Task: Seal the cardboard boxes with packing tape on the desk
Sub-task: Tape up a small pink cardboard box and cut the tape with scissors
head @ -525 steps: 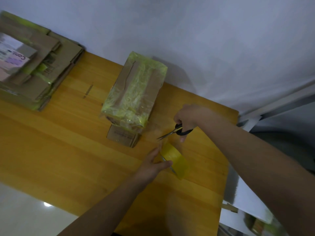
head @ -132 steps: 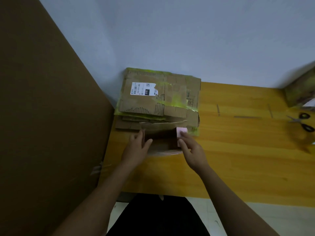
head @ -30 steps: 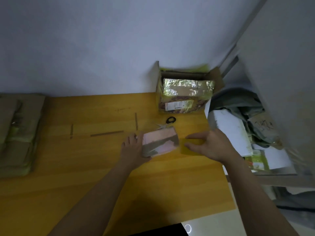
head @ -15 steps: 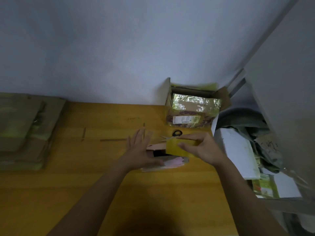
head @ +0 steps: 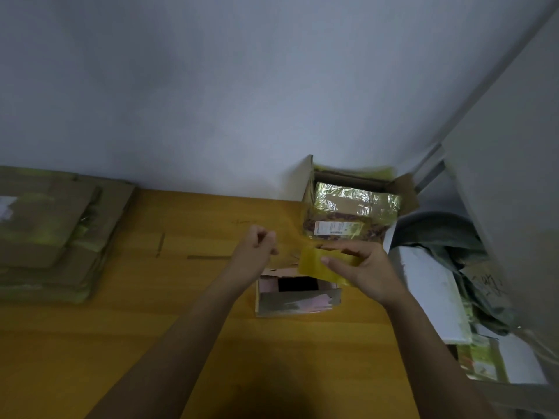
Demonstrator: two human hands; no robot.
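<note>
A small cardboard box [head: 290,302] with pink inner flaps stands open near the middle of the wooden desk [head: 151,328]. Just above its right rear corner my right hand [head: 367,273] grips a roll of yellow packing tape [head: 317,264]. My left hand [head: 255,252] is raised to the left of the roll, its fingertips curled together and pinching what looks like the tape's free end; the strip itself is barely visible. Neither hand touches the box.
A larger open carton [head: 402,192] holding a tape-wrapped package [head: 354,204] sits against the wall at the back right. Flattened cardboard boxes [head: 51,234] are stacked at the left. White boards and clutter [head: 429,291] lie past the desk's right edge.
My left hand has lifted off the small box and curled its fingers beside the roll. My right hand has carried the tape roll over the box, whose flaps now stand open.
</note>
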